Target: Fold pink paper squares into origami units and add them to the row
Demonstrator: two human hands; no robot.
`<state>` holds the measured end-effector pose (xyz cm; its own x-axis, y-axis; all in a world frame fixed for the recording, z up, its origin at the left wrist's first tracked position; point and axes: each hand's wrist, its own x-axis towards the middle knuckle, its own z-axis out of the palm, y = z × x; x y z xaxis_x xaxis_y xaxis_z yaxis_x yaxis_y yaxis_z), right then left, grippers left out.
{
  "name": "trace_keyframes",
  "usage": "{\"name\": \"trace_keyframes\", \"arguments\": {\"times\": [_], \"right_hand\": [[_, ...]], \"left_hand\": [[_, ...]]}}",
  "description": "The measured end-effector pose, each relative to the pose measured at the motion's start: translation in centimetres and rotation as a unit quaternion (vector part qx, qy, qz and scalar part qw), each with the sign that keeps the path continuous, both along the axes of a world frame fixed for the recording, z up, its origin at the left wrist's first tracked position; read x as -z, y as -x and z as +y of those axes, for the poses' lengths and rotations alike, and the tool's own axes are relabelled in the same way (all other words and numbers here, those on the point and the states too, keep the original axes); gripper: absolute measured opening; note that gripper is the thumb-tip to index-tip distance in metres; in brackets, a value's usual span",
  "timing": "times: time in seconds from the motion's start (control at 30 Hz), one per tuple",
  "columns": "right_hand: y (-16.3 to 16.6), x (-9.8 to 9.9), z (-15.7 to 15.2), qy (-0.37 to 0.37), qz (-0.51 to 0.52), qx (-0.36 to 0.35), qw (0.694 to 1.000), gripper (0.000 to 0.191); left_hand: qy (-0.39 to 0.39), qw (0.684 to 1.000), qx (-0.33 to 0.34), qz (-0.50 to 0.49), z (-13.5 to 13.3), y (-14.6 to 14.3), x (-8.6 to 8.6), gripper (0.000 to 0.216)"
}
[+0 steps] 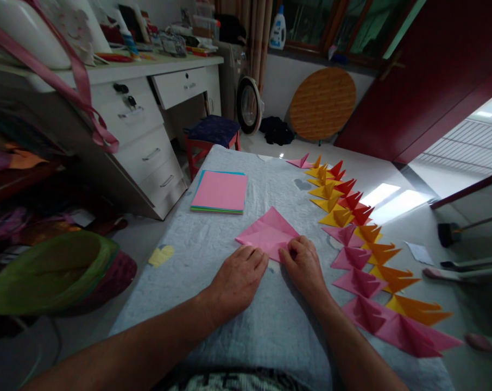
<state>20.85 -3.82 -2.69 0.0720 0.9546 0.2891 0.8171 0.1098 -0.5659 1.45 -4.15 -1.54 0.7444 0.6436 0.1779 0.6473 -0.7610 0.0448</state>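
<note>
A sheet of pink origami paper (269,228) lies on the cloth-covered table, turned with one corner pointing away from me and creases across its face. My left hand (244,274) is closed at its lower left edge, fingers together and bearing on the paper. At the lower right edge my right hand (303,265) pinches the same sheet, thumb against bent fingers. The fingertips partly cover the near edge. Just beyond, to the left, sits a stack of square coloured paper (220,191), pink on top with blue and green edges showing.
Folded paper cranes stand in rows along the table's right side: pink (358,282), yellow (327,190), red (352,198) and orange (395,277). A yellow patch (161,255) marks the cloth at left. A green-lined bin (52,271), white desk (126,122) and stool (212,130) surround the table.
</note>
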Motion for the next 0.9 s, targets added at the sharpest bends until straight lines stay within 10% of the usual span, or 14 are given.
{"name": "trace_keyframes", "arguments": {"times": [0.9], "right_hand": [[-0.8,-0.8,-1.1,0.01,0.083,-0.128,0.988,0.015]], "left_hand": [[-0.013,1.0,-0.01,0.018,-0.2,0.1,-0.1,0.03]]}}
